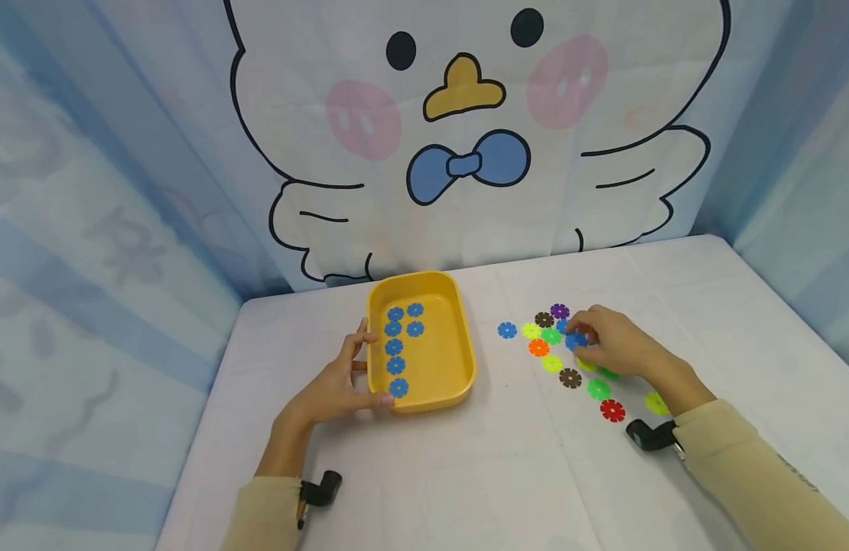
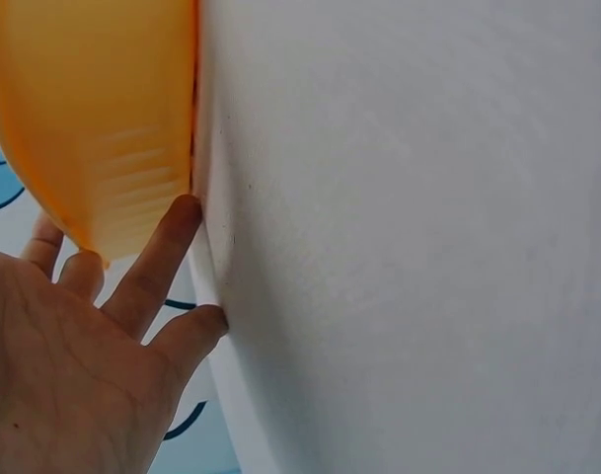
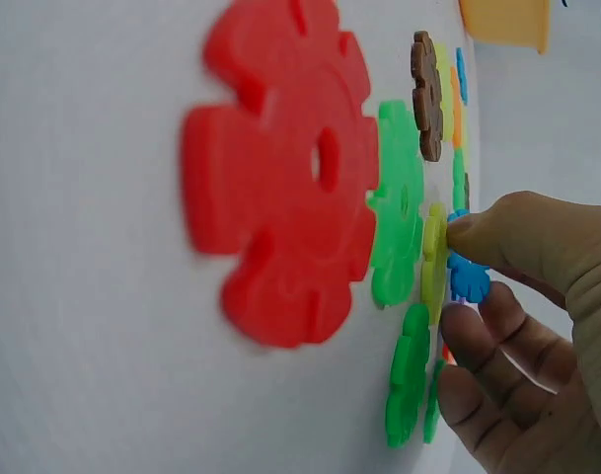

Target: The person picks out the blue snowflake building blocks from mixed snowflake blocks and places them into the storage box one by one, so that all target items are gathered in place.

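A yellow tray [image 1: 441,367] holds several blue snowflake discs [image 1: 395,347], most in a column along its left side. My left hand [image 1: 336,384] grips the tray's near left corner, thumb at the front rim and a finger over the left rim. In the left wrist view its fingers lie against the tray's outer wall [image 2: 112,109]. Over the loose pieces on the right, my right hand [image 1: 613,342] pinches a blue snowflake disc [image 3: 468,276] between thumb and fingers. Another blue disc [image 1: 562,326] lies close by, partly covered by the fingers.
Loose discs in mixed colours lie around the right hand, among them a red disc [image 1: 613,411], an orange one [image 1: 538,347] and a brown one [image 1: 570,378]. A lone blue disc [image 1: 507,330] sits nearer the tray. A cartoon-printed curtain [image 1: 466,222] hangs behind the white table [image 1: 466,474].
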`<state>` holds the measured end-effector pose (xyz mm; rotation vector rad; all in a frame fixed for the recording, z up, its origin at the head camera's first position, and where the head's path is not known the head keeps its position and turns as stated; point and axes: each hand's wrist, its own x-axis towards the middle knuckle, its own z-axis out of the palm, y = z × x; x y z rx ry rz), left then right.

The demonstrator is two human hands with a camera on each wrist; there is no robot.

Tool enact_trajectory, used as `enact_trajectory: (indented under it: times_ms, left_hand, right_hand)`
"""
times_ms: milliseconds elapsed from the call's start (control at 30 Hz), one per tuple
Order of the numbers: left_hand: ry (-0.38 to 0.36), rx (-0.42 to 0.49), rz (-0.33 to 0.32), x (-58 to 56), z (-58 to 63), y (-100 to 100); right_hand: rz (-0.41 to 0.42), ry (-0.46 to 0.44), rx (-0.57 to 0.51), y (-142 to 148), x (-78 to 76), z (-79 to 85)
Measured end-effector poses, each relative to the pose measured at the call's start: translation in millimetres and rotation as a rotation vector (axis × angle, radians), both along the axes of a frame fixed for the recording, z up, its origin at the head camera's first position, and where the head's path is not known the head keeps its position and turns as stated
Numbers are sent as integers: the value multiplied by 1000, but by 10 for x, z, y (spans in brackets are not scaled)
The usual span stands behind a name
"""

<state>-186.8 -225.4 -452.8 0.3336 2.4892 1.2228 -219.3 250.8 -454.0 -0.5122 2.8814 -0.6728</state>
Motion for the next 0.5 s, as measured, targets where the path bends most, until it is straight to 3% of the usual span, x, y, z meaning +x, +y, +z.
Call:
enact_trajectory:
  times_ms: [500]
  left_hand:
    - [7,-7,-3,2,-3,4]
  right_hand:
    - [113,4,-45,59,5,-38]
